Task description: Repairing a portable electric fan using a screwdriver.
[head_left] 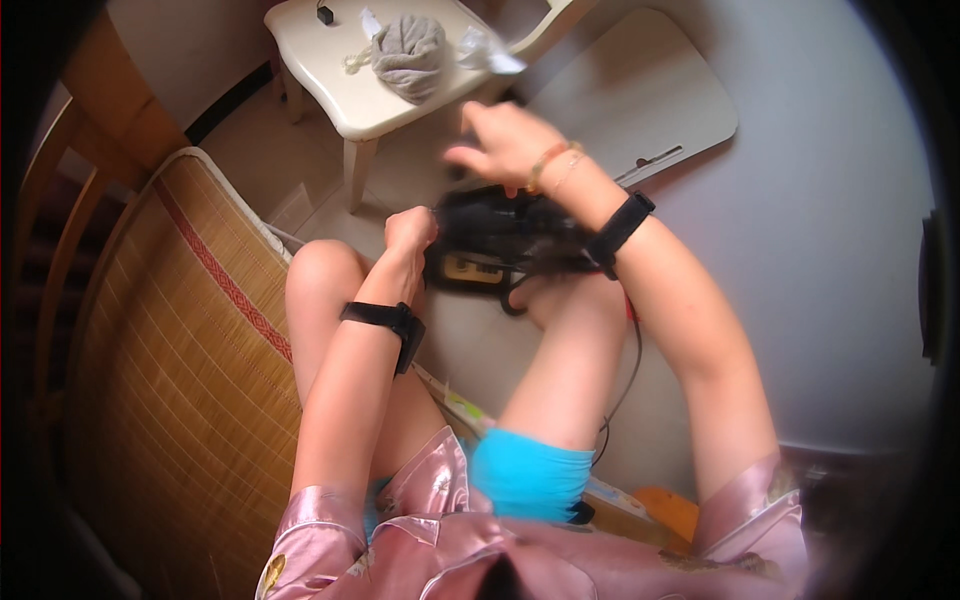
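Note:
A black, soft-looking object with a yellowish patch rests on my raised knees; I cannot tell what kind of thing it is. My left hand is closed in a fist on its left edge. Just above it, my right hand hovers with fingers spread, blurred and holding nothing. Each wrist wears a black band, and the right wrist also carries thin bracelets. A black cable hangs down from the object beside my right leg.
A cream stool stands ahead with a grey bundled cloth, a crumpled clear wrapper and a small black item on it. A woven straw mat lies to my left, a wooden frame beyond. A pale board lies at the upper right.

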Demonstrator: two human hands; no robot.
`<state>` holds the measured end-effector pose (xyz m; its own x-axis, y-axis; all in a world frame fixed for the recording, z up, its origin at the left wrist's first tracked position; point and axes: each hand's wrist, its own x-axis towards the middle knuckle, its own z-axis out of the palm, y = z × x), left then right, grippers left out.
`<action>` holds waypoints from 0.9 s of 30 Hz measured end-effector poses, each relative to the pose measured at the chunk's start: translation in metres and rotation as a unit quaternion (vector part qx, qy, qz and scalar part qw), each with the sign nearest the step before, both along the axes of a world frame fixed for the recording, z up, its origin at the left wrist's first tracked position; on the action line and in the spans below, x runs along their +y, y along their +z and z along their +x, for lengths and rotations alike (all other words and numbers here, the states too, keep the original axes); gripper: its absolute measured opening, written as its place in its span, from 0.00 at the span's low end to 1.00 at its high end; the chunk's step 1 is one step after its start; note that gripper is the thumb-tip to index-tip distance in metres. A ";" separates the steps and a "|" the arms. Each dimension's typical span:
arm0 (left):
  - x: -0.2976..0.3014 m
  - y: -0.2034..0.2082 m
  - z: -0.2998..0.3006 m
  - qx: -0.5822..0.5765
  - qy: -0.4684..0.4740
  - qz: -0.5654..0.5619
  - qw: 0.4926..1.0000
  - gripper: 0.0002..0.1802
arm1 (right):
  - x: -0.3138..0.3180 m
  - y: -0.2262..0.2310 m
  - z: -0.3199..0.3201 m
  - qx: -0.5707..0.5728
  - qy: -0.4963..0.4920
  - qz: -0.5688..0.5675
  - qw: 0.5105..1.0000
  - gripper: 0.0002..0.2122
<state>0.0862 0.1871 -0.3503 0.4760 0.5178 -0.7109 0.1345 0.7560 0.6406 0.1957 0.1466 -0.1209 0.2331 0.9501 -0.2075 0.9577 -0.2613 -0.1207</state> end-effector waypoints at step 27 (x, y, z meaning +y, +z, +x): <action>0.003 -0.012 0.003 0.040 -0.042 0.010 0.998 0.19 | 0.002 -0.011 -0.021 -0.076 -0.075 0.042 0.993 0.24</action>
<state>0.0894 0.1901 -0.3625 0.4615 0.4928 -0.7377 0.2484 0.7264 0.6408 0.1743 0.1481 -0.1322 0.3958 0.9149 -0.0798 0.9176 -0.3974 -0.0052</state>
